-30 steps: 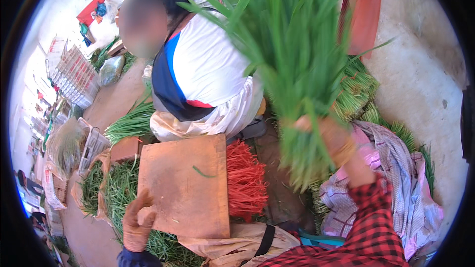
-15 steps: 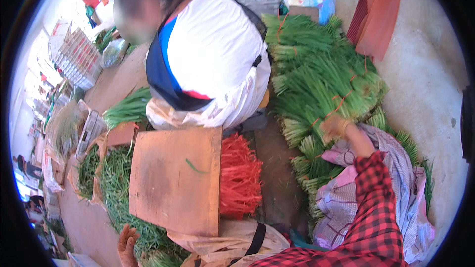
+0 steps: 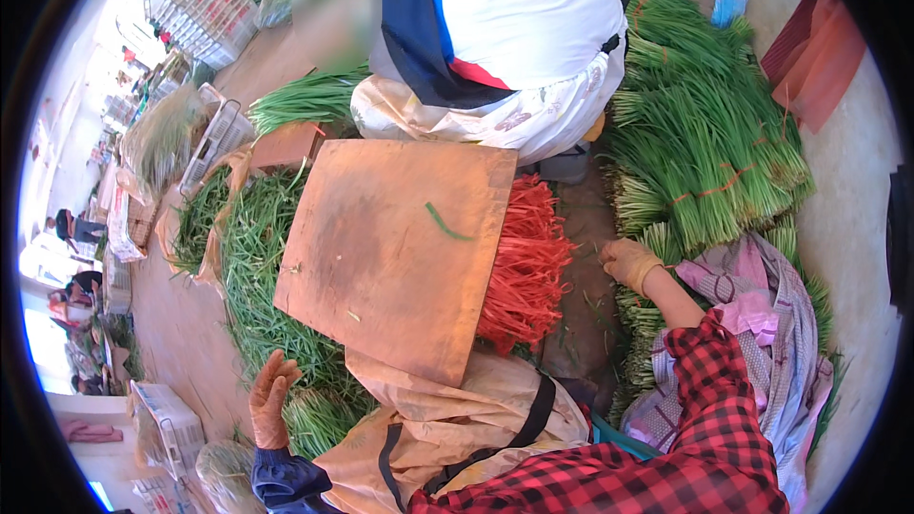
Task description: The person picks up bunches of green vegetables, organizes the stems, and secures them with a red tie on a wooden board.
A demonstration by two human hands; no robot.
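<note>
My left hand (image 3: 273, 402), in a tan glove, is raised left of my lap, fingers stretched out, nothing in it. Beside it lie loose green leafy stalks (image 3: 271, 271) and a bundle of green stalks (image 3: 328, 419). My right hand (image 3: 630, 265), also gloved, hovers at the left side of a large stack of tied green chive-like bundles (image 3: 709, 133). Its fingers are loosely bent and I see nothing in them. Between my hands is a wooden board (image 3: 390, 247) with a green leaf scrap (image 3: 446, 223) on it. Red ties (image 3: 526, 262) lie along the board's right edge.
Across the board sits a person in a white top (image 3: 524, 14). A grey and pink woven cloth (image 3: 762, 343) covers part of the stack by my right arm. Plastic crates (image 3: 208, 14) and bagged greens (image 3: 162, 148) stand at the left. A wall (image 3: 847, 200) rises at the right.
My right hand has come off the red-tied bundle on the stack and moved left and nearer. My left hand shows more fully, with its sleeve. The whole view has shifted.
</note>
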